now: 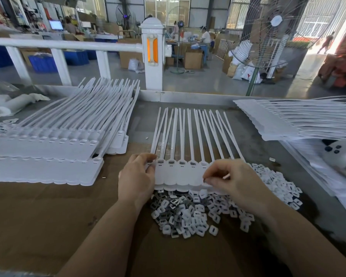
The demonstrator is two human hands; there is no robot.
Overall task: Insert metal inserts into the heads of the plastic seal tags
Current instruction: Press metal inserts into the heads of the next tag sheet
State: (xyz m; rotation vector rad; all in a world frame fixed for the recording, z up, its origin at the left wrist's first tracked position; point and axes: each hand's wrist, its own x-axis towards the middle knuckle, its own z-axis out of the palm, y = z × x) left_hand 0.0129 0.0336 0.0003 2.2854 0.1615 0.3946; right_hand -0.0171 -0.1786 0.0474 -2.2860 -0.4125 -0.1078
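While the left hand (pixel 137 176) grips the tag strip (pixel 180 174) and right fingers (pixel 212 172) pinch something small, likely an insert, it could slip into the loose pile (pixel 198 212) if misaligned.

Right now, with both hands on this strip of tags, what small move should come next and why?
Probably lower the right hand and press the small piece it seems to pinch into the tag head beneath its fingertips. The left hand already grips the strip of tags at its left end, steadying it, and the pile of inserts lies just below for the next pick.
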